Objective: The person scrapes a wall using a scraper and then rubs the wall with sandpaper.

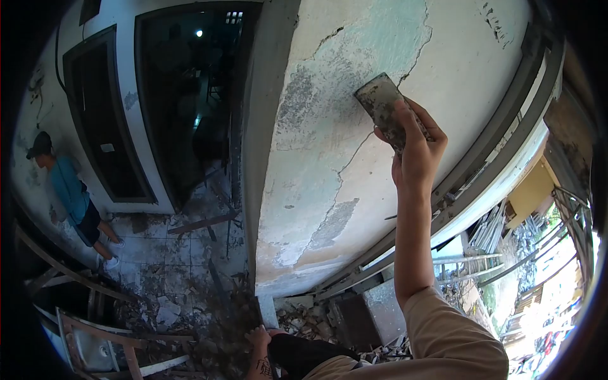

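A cracked, peeling wall stands ahead of both hands. Left of them is a dark doorway; farther left, a person in blue. The right hand, raised, is clamped on a grimy flat block at the wall's face. The left hand is low; its grip cannot be told.
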The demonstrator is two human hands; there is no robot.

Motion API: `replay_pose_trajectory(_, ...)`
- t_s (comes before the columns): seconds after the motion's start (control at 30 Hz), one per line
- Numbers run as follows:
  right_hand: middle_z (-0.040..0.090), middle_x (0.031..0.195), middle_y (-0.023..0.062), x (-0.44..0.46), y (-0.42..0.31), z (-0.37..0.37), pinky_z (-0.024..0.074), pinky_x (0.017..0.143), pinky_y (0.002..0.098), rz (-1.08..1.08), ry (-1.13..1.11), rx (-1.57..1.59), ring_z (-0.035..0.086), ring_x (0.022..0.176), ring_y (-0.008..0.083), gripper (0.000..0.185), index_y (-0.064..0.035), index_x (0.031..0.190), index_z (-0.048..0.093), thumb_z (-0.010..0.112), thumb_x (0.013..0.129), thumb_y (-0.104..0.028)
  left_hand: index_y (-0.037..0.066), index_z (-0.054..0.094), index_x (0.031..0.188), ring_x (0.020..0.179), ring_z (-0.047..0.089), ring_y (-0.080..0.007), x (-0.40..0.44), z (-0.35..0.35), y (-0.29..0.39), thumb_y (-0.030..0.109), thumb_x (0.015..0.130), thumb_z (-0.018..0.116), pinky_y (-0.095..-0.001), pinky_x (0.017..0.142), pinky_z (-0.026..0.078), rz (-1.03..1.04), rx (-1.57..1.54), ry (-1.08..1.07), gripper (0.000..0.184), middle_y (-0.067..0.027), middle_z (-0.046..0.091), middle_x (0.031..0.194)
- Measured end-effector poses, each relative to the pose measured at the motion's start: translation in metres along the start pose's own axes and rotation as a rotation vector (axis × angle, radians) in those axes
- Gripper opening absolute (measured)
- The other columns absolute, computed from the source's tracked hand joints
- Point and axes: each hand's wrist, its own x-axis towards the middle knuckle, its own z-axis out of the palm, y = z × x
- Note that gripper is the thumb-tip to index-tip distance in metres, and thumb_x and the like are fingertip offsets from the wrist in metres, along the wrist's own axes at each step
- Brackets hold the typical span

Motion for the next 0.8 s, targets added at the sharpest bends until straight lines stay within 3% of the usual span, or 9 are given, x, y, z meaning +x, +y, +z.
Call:
replay_pose_trajectory(0.07,0.065,0.088,0.0196,-0.003,0.001,-0.001,0.0607,0.061,0.0324,0.011,0.021,0.007,0.068,0.074,0.0250,0.027,0.0119,0.101,0.062,0.065,0.083,-0.008,0.017,0.050,0.126,0.125,0.043,-0.0279,-0.001,0.000,0.003,0.036,0.090,0.050,-0.0575,0.106,0.022,-0.046,-0.008,-0.025,0.041,-0.0054,0.052,0.130)
replay_pose_trajectory(0.27,0.065,0.082,0.0173,0.002,-0.006,0.005,0.0591,0.056,0.0307,0.001,0.003,0.071,0.067,0.069,0.0224,0.026,0.0114,0.099,0.062,0.067,0.083,-0.009,0.017,0.051,0.125,0.122,0.047,-0.0276,0.021,0.030,-0.004,0.041,0.091,0.048,-0.0553,0.104,0.023,-0.086,0.020,-0.160,0.042,-0.0065,0.054,0.128)
replay_pose_trajectory(0.43,0.065,0.082,0.0178,-0.005,-0.003,-0.005,0.0593,0.055,0.0304,0.030,0.028,-0.011,0.066,0.067,0.0216,0.025,0.0124,0.098,0.062,0.066,0.083,-0.008,0.016,0.052,0.124,0.121,0.048,-0.0276,0.028,0.024,-0.014,0.039,0.090,0.049,-0.0562,0.103,0.026,-0.127,-0.022,-0.115,0.041,-0.0073,0.054,0.128)
replay_pose_trajectory(0.57,0.065,0.082,0.0188,-0.002,-0.004,-0.006,0.0595,0.055,0.0303,0.025,-0.002,-0.003,0.067,0.067,0.0221,0.026,0.0129,0.098,0.062,0.066,0.083,-0.008,0.014,0.053,0.124,0.120,0.050,-0.0276,-0.016,-0.011,-0.003,0.037,0.090,0.050,-0.0570,0.101,0.029,-0.187,-0.115,-0.088,0.041,-0.0081,0.054,0.128)
replay_pose_trajectory(0.8,0.064,0.082,0.0198,-0.002,-0.008,-0.008,0.0590,0.054,0.0294,0.011,-0.028,-0.060,0.067,0.066,0.0223,0.027,0.0134,0.099,0.061,0.065,0.083,-0.008,0.014,0.053,0.123,0.119,0.051,-0.0285,-0.011,0.012,-0.018,0.036,0.089,0.051,-0.0565,0.100,0.030,-0.166,-0.139,-0.090,0.040,-0.0087,0.055,0.126)
